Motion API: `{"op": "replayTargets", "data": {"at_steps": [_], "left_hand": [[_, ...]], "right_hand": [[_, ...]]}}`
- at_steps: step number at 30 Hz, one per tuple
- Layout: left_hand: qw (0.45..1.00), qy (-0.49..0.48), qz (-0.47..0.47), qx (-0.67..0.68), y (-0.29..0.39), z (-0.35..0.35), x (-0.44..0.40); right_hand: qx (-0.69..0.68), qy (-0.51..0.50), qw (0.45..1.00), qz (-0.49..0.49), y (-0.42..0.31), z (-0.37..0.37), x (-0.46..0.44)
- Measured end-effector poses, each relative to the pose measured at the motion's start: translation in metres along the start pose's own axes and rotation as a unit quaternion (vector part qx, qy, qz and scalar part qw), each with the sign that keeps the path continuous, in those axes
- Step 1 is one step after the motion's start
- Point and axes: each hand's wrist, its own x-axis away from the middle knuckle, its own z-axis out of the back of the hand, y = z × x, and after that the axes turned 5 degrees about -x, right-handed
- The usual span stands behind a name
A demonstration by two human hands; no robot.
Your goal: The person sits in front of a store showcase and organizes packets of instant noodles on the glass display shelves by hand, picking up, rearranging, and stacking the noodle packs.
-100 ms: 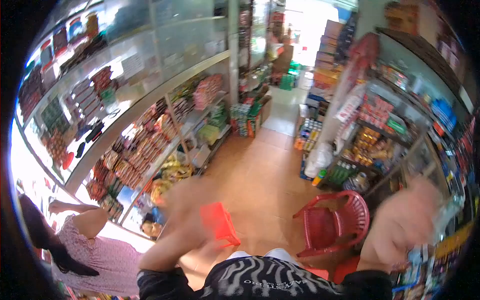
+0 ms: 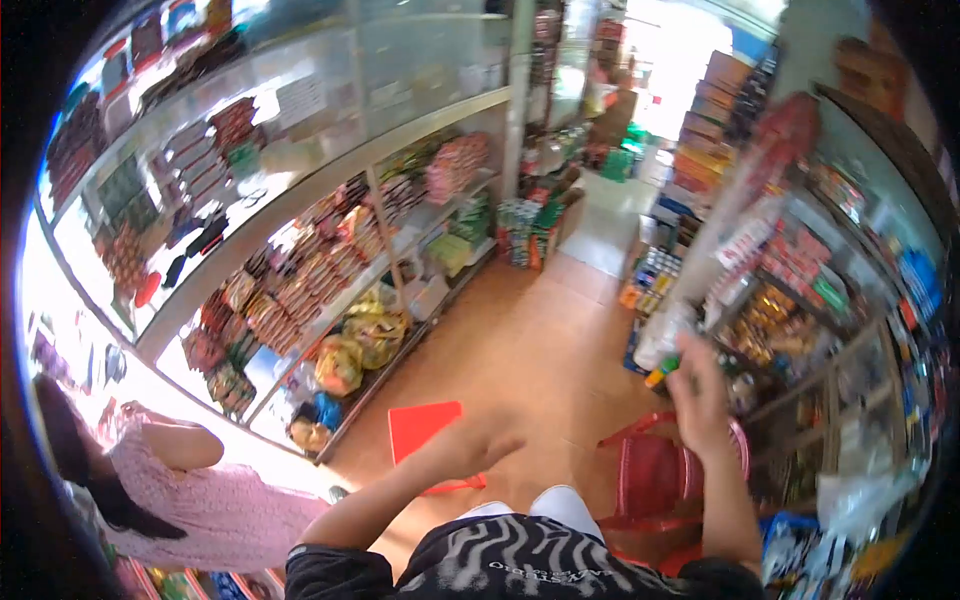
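My left hand (image 2: 478, 442) is held out in front of my body, fingers stretched and holding nothing. Behind it in the view is a red plastic stool (image 2: 425, 425), partly covered by the hand and forearm. Raised on the other side is my right hand (image 2: 700, 393), a little blurred, with its fingers apart and nothing in them. That hand and forearm cross the view of a dark red plastic chair (image 2: 650, 475). Neither hand appears to touch anything.
A person in a pink dress (image 2: 215, 510) is at the left, beside a glass-fronted display case (image 2: 270, 200) of packets. Yellow bags (image 2: 340, 365) sit low in it. Crowded shelves (image 2: 800, 260) line the right. Tiled floor (image 2: 540, 330) leads between them to a bright doorway (image 2: 675, 70).
Both hands have moved inward: the left one rightward, the right one leftward and away from the right-hand shelves. The view has turned slightly, so the shelves and doorway sit further right.
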Motion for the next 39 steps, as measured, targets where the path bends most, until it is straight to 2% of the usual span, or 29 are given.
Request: {"op": "replayTargets", "data": {"at_steps": [1,2,3,4,5,6,7,8,9,10,11,12,14,15,16,17,18,20,21,22,24,26,28,30,32,33,34,35,39], "left_hand": [[0.978,-0.201,0.041,-0.037,-0.053,-0.047,0.01],[0.979,-0.194,0.065,-0.001,-0.092,-0.092,0.032],[0.975,-0.197,0.096,0.023,-0.127,-0.122,0.07],[0.954,-0.266,0.105,0.086,-0.149,-0.157,0.101],[0.978,-0.195,0.076,0.02,-0.133,-0.147,0.11],[0.97,-0.154,0.172,0.078,-0.107,-0.127,0.101],[0.947,-0.11,0.27,0.137,-0.088,-0.11,0.093],[0.901,-0.195,0.361,0.145,-0.114,-0.124,0.098],[0.911,-0.16,0.359,0.123,-0.119,-0.112,0.1],[0.921,-0.126,0.355,0.099,-0.122,-0.099,0.099],[0.918,-0.086,0.376,0.096,-0.123,-0.101,0.103],[0.908,-0.072,0.402,0.098,-0.117,-0.1,0.1],[0.815,-0.051,0.574,0.057,-0.105,-0.093,0.096],[0.795,-0.013,0.605,0.04,-0.103,-0.099,0.106],[0.782,-0.001,0.621,0.043,-0.101,-0.104,0.116],[0.752,0.014,0.652,0.098,-0.099,-0.109,0.124],[0.721,0.031,0.675,0.153,-0.099,-0.117,0.134],[0.691,0.085,0.68,0.229,-0.117,-0.159,0.164],[0.683,0.106,0.673,0.264,-0.122,-0.169,0.171],[0.664,0.124,0.684,0.277,-0.123,-0.171,0.175],[0.684,0.109,0.656,0.301,-0.132,-0.159,0.188],[0.713,0.137,0.605,0.326,-0.166,-0.203,0.23],[0.732,0.193,0.574,0.312,-0.215,-0.261,0.282],[0.799,0.183,0.534,0.208,-0.249,-0.235,0.334],[0.791,0.156,0.547,0.224,-0.275,-0.226,0.369],[0.795,0.066,0.561,0.224,-0.283,-0.221,0.384],[0.79,-0.024,0.57,0.223,-0.287,-0.221,0.395],[0.779,-0.008,0.599,0.186,-0.297,-0.247,0.41],[0.748,-0.053,0.603,0.272,-0.306,-0.233,0.41]], "right_hand": [[0.045,-0.149,0.975,-0.161,0.084,-0.021,-0.003],[0.195,-0.241,0.945,-0.107,0.188,-0.042,0.02],[0.301,-0.449,0.788,-0.293,0.24,-0.079,0.033],[0.257,-0.721,0.608,-0.213,0.331,-0.105,0.061],[0.258,-0.756,0.571,-0.188,0.369,-0.134,0.09],[0.238,-0.756,0.592,-0.146,0.43,-0.16,0.133],[0.186,-0.717,0.652,-0.16,0.44,-0.175,0.156],[0.135,-0.672,0.708,-0.168,0.444,-0.201,0.156],[-0.068,-0.575,0.702,-0.414,0.44,-0.229,0.163],[-0.248,-0.414,0.612,-0.626,0.467,-0.246,0.179],[-0.24,-0.443,0.601,-0.621,0.523,-0.245,0.146],[-0.099,-0.533,0.606,-0.582,0.553,-0.296,0.136],[0.096,-0.68,0.596,-0.416,0.603,-0.356,0.096],[0.148,-0.74,0.581,-0.304,0.606,-0.39,0.054],[0.217,-0.712,0.628,-0.226,0.568,-0.404,-0.011],[0.243,-0.664,0.703,-0.076,0.613,-0.441,-0.027],[0.257,-0.603,0.746,-0.119,0.616,-0.473,-0.059],[0.116,-0.486,0.829,-0.251,0.611,-0.527,-0.126],[0.116,-0.49,0.83,-0.238,0.586,-0.539,-0.179],[-0.077,-0.413,0.833,-0.361,0.522,-0.542,-0.193],[-0.09,-0.416,0.833,-0.353,0.469,-0.566,-0.218],[-0.105,-0.414,0.833,-0.35,0.442,-0.601,-0.217],[-0.041,-0.467,0.841,-0.269,0.453,-0.633,-0.174],[0.07,-0.54,0.821,-0.173,0.434,-0.669,-0.098],[0.057,-0.642,0.736,-0.207,0.333,-0.652,-0.059],[0.088,-0.752,0.644,-0.111,0.308,-0.657,-0.047],[0.1,-0.809,0.573,-0.082,0.294,-0.667,-0.034],[0.109,-0.86,0.496,-0.05,0.279,-0.682,-0.024],[0.104,-0.862,0.481,-0.12,0.218,-0.737,-0.022]]}}
